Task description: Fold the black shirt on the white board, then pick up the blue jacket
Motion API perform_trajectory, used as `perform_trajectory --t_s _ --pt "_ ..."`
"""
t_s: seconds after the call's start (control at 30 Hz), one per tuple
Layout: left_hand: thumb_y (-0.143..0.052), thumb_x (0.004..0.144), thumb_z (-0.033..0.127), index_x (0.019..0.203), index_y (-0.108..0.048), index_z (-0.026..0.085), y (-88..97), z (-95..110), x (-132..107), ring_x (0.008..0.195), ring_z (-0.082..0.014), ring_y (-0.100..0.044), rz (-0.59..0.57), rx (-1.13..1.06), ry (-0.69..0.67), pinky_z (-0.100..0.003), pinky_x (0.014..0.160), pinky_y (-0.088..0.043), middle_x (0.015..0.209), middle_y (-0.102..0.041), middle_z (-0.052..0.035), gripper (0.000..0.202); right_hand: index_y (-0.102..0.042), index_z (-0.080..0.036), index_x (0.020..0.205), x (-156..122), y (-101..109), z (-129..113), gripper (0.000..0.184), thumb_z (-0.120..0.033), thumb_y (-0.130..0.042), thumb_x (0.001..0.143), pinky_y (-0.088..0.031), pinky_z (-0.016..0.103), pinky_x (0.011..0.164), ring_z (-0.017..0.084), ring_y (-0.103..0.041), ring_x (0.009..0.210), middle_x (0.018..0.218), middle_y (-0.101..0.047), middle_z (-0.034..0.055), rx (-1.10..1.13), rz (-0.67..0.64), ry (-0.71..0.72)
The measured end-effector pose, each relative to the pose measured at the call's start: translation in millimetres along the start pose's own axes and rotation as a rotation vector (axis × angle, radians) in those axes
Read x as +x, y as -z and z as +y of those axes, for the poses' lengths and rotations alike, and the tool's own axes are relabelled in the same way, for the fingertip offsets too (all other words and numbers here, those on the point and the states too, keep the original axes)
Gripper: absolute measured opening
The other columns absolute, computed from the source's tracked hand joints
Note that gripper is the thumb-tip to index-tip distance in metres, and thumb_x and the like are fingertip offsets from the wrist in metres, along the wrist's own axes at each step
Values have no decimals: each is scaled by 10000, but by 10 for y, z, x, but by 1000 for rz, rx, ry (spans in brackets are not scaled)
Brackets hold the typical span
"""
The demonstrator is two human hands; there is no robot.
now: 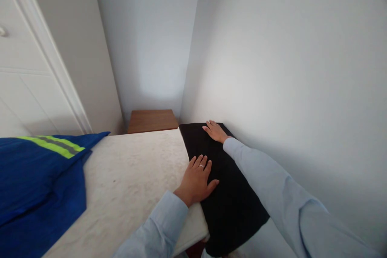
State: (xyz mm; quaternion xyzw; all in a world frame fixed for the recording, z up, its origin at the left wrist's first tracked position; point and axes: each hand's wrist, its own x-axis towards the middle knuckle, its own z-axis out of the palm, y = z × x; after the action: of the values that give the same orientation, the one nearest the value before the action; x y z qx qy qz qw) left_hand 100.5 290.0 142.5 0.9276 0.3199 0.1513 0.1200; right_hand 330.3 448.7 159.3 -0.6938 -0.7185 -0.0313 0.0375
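Note:
A black cloth (232,205) lies lengthwise along the wall side of a pale, stained tabletop (133,169), its near end hanging past the front edge. My left hand (196,179), with a ring on one finger, rests palm down across the cloth's left edge, fingers spread. Farther up, my right hand (215,131) presses flat on the far part of the same cloth, close to the wall. Neither hand grips anything. Light blue sleeves cover both my forearms.
A blue garment (45,181) with a yellow-green and grey reflective stripe (54,145) lies on the left. Behind the table's far edge stands a brown wooden surface (152,120) in the corner. A white wall (287,68) borders the right; a white cabinet (36,60) stands left.

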Motion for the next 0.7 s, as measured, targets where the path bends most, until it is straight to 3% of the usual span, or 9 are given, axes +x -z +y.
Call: perform_trajectory --t_s 0.17,0.33,0.43,0.53,0.7 --pt "-341 963 608 1499 -410 100 -18 2 -1 1488 -322 -255 11 -1 2 -513 1227 -184 1570 -352 -184 742 -367 -123 1515 150 -169 -180 661 -546 -219 1029 -263 512 1169 310 -263 1485 1590 -327 166 14 -76 31" --pt "-364 957 598 1494 -421 99 -3 51 1 1487 -322 -260 6 -13 18 -516 1225 -193 1569 -351 -187 735 -384 -116 1500 138 -47 -145 663 -552 -224 1027 -238 489 1181 306 -277 1478 1577 -342 190 1 -47 11" --pt "-384 954 588 1480 -444 114 19 62 9 1479 -326 -281 13 -24 25 -525 1218 -211 1560 -374 -182 711 -346 -63 1504 116 48 -90 666 -516 -207 1036 -202 485 1188 317 -245 1487 1582 -305 230 -18 95 -69" --pt "-393 962 558 1457 -473 114 38 62 23 1478 -329 -282 42 -36 33 -515 1210 -239 1563 -369 -186 670 -376 -64 1484 85 64 21 662 -517 -199 1035 -258 484 1159 325 -295 1462 1555 -350 239 -23 188 -156" --pt "-423 965 499 1435 -500 110 46 76 40 1472 -322 -300 67 -43 78 -487 1200 -275 1547 -396 -189 615 -401 -45 1461 -50 -73 261 660 -516 -223 1034 -293 502 1135 333 -338 1438 1514 -393 273 -49 119 -202"
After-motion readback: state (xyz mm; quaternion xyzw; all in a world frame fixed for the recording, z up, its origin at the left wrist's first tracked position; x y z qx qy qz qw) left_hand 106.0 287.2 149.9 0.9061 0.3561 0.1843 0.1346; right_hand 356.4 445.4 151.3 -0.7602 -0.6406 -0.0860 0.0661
